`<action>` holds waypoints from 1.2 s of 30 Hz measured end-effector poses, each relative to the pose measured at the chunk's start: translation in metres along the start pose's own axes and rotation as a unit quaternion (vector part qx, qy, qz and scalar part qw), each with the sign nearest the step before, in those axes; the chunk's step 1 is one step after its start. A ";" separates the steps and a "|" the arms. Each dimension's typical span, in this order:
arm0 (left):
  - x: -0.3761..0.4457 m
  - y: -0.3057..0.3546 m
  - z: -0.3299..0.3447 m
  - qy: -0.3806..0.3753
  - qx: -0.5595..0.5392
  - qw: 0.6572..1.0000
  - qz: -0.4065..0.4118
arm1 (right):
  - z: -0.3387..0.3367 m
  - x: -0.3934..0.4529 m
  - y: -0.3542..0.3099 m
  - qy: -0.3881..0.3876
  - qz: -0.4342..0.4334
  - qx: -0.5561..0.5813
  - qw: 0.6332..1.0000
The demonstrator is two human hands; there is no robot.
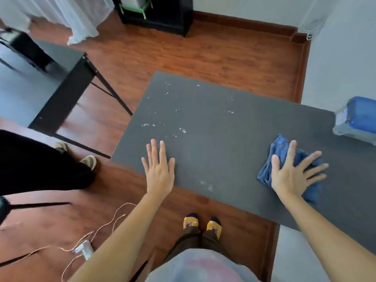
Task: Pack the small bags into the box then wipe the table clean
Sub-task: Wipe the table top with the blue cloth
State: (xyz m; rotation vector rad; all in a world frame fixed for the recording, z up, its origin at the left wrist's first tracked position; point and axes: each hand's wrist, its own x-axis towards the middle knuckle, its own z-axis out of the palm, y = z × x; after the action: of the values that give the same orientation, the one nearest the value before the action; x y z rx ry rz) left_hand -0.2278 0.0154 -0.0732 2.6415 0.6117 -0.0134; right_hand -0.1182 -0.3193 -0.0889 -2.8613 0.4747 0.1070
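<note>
Seen from above, a dark grey rectangular table (234,139) filled the centre of the frame over a reddish wooden floor (183,55). No small bags lay on the table, so the packing step looked finished and the wiping step appeared to be only beginning. A scatter of white crumbs or droplets (173,112) covered the upper left part of the tabletop, with a few pale smears nearer the bottom edge; all of that seemed left to clean. The left hand (159,169) lay flat on the table near its lower left edge, fingers spread and holding nothing. The right hand (293,174), at the right of the frame, pressed down with splayed fingers on a crumpled blue cloth (284,151), well apart from the mess. At the far right edge stood a clear plastic box with a blue lid (360,119), lid on; its contents could not be made out. Another person's dark trouser legs and shoes (89,161) showed at the left.
</note>
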 end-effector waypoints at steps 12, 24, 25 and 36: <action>-0.014 -0.079 -0.009 -0.047 0.071 0.983 -0.164 | 0.006 -0.023 -0.013 -0.078 -0.319 -0.118 0.937; -0.007 -0.101 -0.027 -0.073 0.087 0.988 -0.105 | 0.040 -0.119 -0.052 -0.077 -0.474 -0.121 0.869; -0.007 -0.104 -0.029 -0.077 0.095 0.988 -0.096 | 0.030 -0.105 -0.036 -0.076 -0.436 -0.135 0.887; 0.001 -0.141 -0.043 -0.083 0.133 0.988 -0.007 | 0.076 -0.108 -0.248 -0.064 -0.300 -0.057 0.950</action>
State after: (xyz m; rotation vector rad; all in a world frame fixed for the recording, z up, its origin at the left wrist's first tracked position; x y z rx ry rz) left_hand -0.2900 0.1480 -0.0909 2.8523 0.6086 -0.3383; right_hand -0.1415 -0.0398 -0.0956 -2.9415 -0.4446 0.2130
